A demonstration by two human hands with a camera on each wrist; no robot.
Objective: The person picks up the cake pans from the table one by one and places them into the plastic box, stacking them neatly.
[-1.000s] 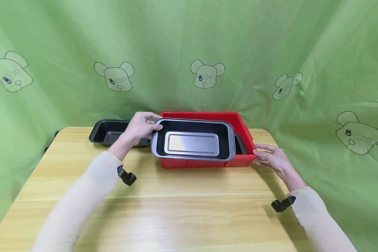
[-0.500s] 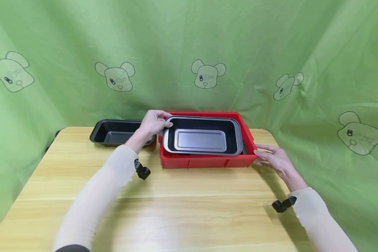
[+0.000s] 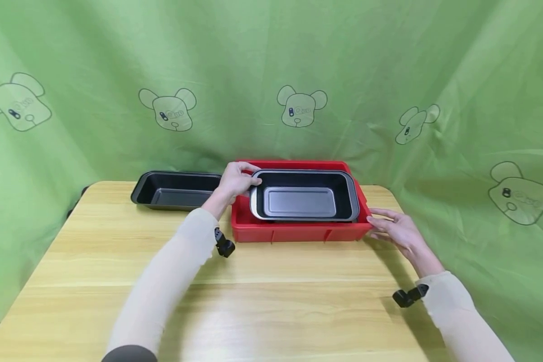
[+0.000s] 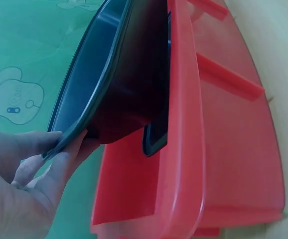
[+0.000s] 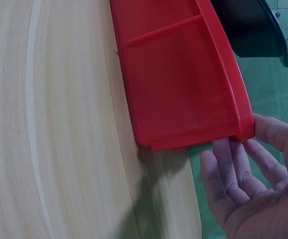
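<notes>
My left hand (image 3: 237, 180) pinches the left rim of a black loaf pan (image 3: 300, 202), thumb on the inside and fingers under the lip. That pan is over the red bin (image 3: 298, 233), its right part low within the walls. In the left wrist view, the pan (image 4: 134, 74) tilts, and the dark rim of another pan (image 4: 155, 137) shows beneath it inside the bin. My right hand (image 3: 395, 230) grips the bin's front right corner. The right wrist view shows the thumb and fingers of my right hand (image 5: 263, 184) at the rim of the bin (image 5: 184, 89).
Left of the bin, a second black loaf pan (image 3: 176, 190) sits on the wooden table (image 3: 262, 301), partly behind my left hand. A green curtain (image 3: 235, 65) with printed mouse heads hangs close behind the table and along its right side.
My left hand has carried the loaf pan rightward, from in front of the bin to over its interior. The pan on the table is more exposed. My right hand stays at the bin's corner.
</notes>
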